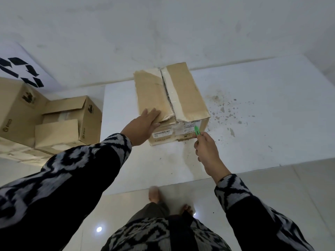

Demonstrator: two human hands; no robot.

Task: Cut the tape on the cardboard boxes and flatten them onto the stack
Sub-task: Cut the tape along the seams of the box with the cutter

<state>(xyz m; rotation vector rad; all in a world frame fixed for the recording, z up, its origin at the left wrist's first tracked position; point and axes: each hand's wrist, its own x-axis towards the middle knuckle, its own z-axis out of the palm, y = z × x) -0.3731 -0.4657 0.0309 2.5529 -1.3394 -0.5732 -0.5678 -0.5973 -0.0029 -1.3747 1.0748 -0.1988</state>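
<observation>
A white table stands against a pale wall. The left hand lies flat, fingers together, on the near left top flap of the cardboard box. The right hand pinches a green cutter, tip at the box's near face. Bare tabletop lies right of the box. Its tape is split and torn. Opened boxes sit left.

Taped cardboard box on a white table, left hand flat on its near-left top flap, right hand pinching a green cutter – tip at the box's near face, open boxes at far left
</observation>
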